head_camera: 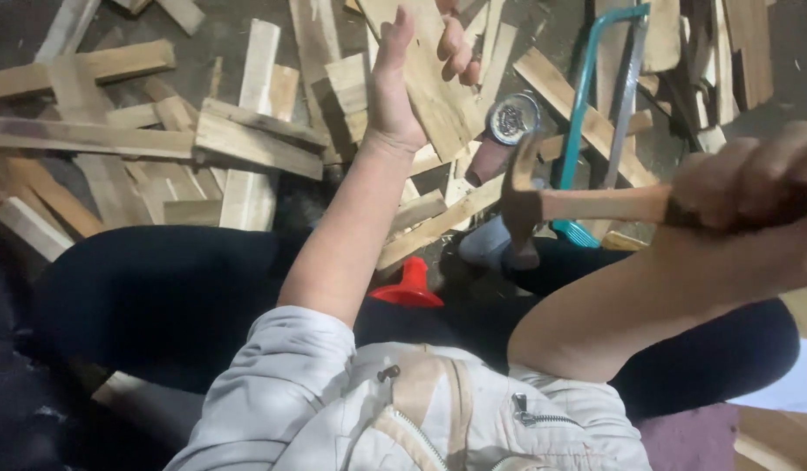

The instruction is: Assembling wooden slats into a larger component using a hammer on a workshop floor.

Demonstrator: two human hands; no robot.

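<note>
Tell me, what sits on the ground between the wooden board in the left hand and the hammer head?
In the head view, a small round metal tin lies between the wooden board held by the left hand and the hammer gripped by the right hand, among loose wood scraps.

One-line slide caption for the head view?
Left hand grips a wooden board while the right hand holds a hammer above scattered offcuts.
</note>
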